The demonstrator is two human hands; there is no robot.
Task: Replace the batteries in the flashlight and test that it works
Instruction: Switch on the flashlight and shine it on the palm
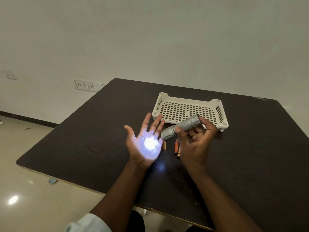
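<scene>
My right hand (194,143) holds a silver flashlight (181,127) above the dark table (83,139), its head aimed left and down. The flashlight is lit. Its bright white beam lands on the palm of my left hand (144,142), which is held flat with the fingers spread and nothing in it. A fainter spot of light falls on the table just below that palm. Three small orange and gold batteries (175,147) lie loose on the table between and beneath my hands; my right hand partly covers one of them.
A cream perforated plastic tray (184,109) stands empty just behind my hands. The table's left and near edges drop to a glossy tiled floor. A wall socket plate (86,85) sits on the white wall at the back left.
</scene>
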